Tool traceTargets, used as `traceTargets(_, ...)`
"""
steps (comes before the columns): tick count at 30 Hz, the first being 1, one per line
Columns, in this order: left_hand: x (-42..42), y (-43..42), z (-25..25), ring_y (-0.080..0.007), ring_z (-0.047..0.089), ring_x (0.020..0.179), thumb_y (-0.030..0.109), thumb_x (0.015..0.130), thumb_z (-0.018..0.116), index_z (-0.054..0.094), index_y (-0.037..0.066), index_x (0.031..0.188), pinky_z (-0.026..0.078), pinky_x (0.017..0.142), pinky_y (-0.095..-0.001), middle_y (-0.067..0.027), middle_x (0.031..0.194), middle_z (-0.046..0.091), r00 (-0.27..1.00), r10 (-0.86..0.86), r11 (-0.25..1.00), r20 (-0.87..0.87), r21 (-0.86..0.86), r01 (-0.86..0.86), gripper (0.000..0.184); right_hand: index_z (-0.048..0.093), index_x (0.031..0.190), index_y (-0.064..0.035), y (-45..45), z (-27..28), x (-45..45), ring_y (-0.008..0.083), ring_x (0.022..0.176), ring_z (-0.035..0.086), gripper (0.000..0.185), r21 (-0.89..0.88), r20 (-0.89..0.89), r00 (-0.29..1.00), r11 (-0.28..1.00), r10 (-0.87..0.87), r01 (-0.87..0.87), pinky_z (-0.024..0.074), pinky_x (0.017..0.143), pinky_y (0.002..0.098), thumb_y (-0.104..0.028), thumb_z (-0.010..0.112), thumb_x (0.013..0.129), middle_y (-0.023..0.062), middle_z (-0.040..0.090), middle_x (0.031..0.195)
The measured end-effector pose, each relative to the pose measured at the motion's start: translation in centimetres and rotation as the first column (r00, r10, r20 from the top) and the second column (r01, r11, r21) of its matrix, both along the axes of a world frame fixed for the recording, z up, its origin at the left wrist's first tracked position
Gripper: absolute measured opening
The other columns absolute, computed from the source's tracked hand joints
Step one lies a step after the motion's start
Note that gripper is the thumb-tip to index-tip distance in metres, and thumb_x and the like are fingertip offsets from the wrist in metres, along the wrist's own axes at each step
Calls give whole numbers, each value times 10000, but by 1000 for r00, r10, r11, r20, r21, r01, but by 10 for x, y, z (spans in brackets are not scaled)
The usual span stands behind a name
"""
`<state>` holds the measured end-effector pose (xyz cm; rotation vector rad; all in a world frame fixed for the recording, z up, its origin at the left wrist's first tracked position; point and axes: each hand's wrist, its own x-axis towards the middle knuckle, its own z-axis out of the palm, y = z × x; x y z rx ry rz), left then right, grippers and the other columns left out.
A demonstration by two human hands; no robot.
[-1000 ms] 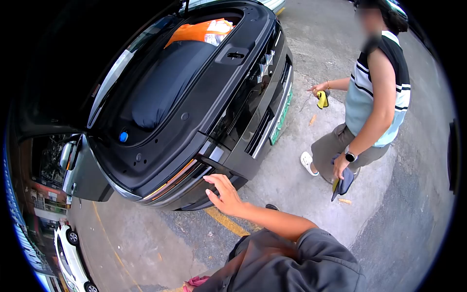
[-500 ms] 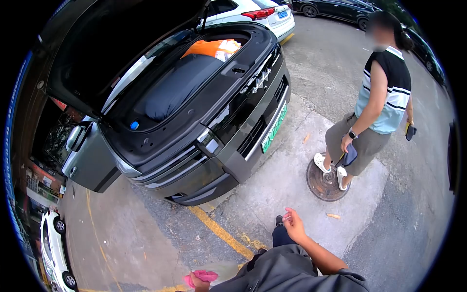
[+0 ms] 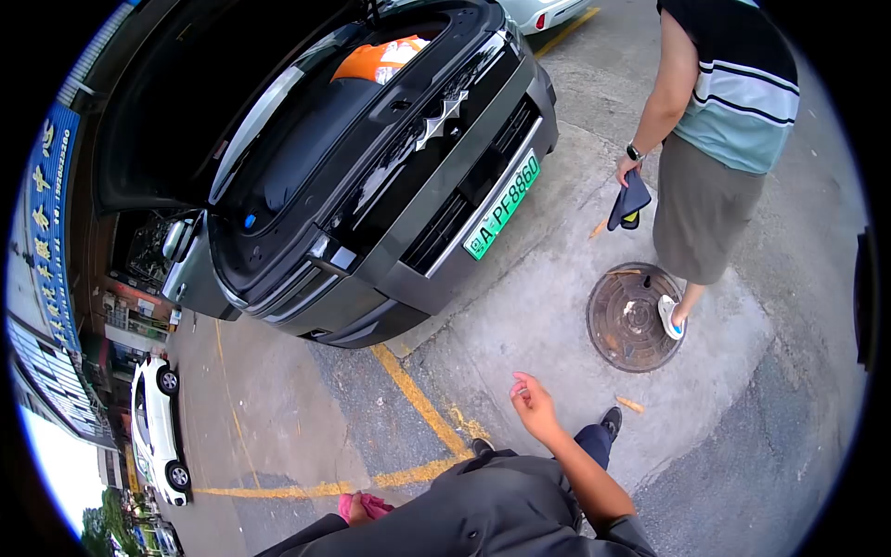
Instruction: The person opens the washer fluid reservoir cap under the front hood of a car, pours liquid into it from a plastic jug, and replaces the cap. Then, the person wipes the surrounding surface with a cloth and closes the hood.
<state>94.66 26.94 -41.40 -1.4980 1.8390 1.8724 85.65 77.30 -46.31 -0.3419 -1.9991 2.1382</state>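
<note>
Pink cloth (image 3: 376,505), lower left, is clamped in my left hand (image 3: 356,511), right hand (image 3: 535,410) loosely apart: carrying, I judge, needing steady grip.

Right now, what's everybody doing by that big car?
The camera wearer's left hand grips a pink cloth; the right hand is loosely curled, with nothing visible in it. Nearby, another person holds a dark cloth beside a manhole cover. The big car has its hood up, with an orange item lying inside.
</note>
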Motion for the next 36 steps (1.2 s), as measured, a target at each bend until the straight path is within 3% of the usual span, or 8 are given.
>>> traceTargets(4,-13,52,18,-292,632,805,390,865,543,572,106,905,522,765,-463,-81,804,625,992,-84,985,99,-142,97,288,540,1172,-65,95,-57,48,222,669,609,358,125,241,961,986,-134,106,500,633,342,-103,600,821,95,625,886)
traceTargets(9,-57,123,59,-259,652,764,283,871,591,586,89,912,545,748,-408,-72,780,633,958,-176,957,226,-187,220,199,563,1132,-58,163,-94,89,230,657,610,306,184,459,837,954,-297,238,490,628,356,-122,588,834,93,627,827)
traceTargets(12,-81,159,65,-212,650,779,175,830,650,607,60,933,543,740,-359,-67,839,651,972,-205,961,112,-163,222,161,566,1120,-47,180,-104,88,219,653,610,293,164,485,815,948,-318,273,487,623,346,-110,594,836,93,631,806)
traceTargets(18,-126,170,-12,-202,647,819,184,821,670,615,68,964,532,755,-363,-57,889,657,967,-242,963,-76,-138,230,193,567,1091,-36,200,-111,51,143,630,576,269,151,418,875,969,-244,198,466,577,263,-76,592,827,47,586,755)
traceTargets(19,-134,168,-33,-199,652,808,173,815,677,624,67,937,534,765,-363,-49,866,662,969,-223,963,-103,-178,203,170,532,1184,-35,208,-133,45,159,759,623,339,98,491,859,989,-145,111,503,630,257,-81,592,853,64,614,882)
traceTargets(22,-152,200,-43,-195,651,819,155,804,695,625,59,958,534,760,-357,-54,879,659,919,-351,930,-178,-178,321,194,588,1042,-36,228,-137,17,172,598,583,249,334,351,897,931,-268,148,465,562,311,-84,596,798,81,601,718)
traceTargets(33,-111,302,-24,-194,648,805,230,795,699,636,18,965,538,685,-349,-79,931,659,993,-32,996,-110,80,41,279,629,935,-49,322,-97,-52,255,619,623,241,462,279,944,887,-177,29,484,588,364,-257,659,816,121,627,689)
traceTargets(36,-87,330,-16,-235,632,890,309,788,685,650,14,998,513,767,-360,-125,998,656,991,-108,933,77,-337,128,364,630,975,-56,346,-89,-53,280,671,647,271,467,277,960,879,-39,-99,504,633,385,-257,651,795,133,643,719)
